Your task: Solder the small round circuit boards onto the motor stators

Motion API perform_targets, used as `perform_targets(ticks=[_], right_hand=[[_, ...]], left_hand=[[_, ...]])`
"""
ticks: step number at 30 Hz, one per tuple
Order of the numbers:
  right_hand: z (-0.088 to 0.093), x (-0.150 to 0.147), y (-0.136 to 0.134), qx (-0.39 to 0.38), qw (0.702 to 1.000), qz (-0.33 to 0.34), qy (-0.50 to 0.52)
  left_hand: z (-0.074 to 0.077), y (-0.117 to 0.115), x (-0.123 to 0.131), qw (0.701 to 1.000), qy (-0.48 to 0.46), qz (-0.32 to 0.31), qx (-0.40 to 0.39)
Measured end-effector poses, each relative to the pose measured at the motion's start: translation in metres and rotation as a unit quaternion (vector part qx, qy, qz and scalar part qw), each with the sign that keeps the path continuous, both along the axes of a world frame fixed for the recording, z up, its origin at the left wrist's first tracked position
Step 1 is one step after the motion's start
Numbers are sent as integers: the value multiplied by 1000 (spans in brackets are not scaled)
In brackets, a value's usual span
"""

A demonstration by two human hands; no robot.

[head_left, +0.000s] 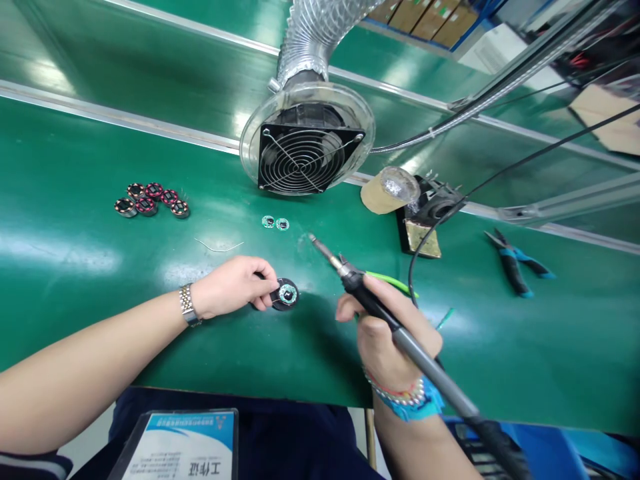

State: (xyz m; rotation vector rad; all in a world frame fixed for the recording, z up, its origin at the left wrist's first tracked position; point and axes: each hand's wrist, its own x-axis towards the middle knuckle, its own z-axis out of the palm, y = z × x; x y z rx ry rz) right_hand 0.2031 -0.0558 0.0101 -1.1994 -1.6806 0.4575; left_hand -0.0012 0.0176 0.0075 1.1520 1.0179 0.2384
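On the green surface (75,253), the left hand (233,288) pinches a small round black disc with a circuit-board face (287,294), seemingly to steady it flat, while the right hand (387,330), closed pen-style around a grey-handled soldering iron (345,270), keeps the tip raised just to the disc's right.

I am pinching a small round black part (286,294) against the green surface (75,247) with my left hand (233,287), while my right hand (387,330) is gripping a soldering iron (380,313), its tip hanging above the surface just right of the part. An extraction fan (306,155) is facing me.
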Motion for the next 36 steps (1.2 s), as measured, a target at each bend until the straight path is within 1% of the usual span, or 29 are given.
perform_targets(ticks=[2,6,8,12,17,19,21,22,24,26,28,32,36], right_hand=[[-3,-8,2,3,1000,-2,-3],[-9,-27,7,-24,994,17,-102],[-12,-33,9,-34,991,36,-124],[-18,-38,8,-32,990,44,-131],[-20,-37,7,-41,991,40,-118],[-20,-36,7,-45,993,38,-107],[-21,-36,8,-50,993,38,-98],[-21,-36,8,-53,993,39,-94],[-21,-35,9,-61,994,42,-86],[-21,-34,9,-67,994,46,-78],[-22,-33,8,-73,994,48,-72],[-21,-33,9,-78,994,51,-64],[-20,-33,10,-75,994,56,-64]], left_hand=[[1,0,0,1000,-1,0,1],[2,0,1,1000,4,-5,5],[2,0,1,1000,5,-7,9],[2,-1,2,1000,1,-11,18],[5,2,-1,999,17,-18,26],[4,7,-5,997,35,-13,65],[2,12,-8,987,63,-13,146],[0,14,-9,977,74,-23,199],[-4,17,-9,949,76,-64,300],[-6,19,-8,925,56,-101,363],[-7,20,-7,920,33,-110,376],[-6,21,-5,930,-9,-110,350],[-5,22,-3,932,-35,-142,332]])
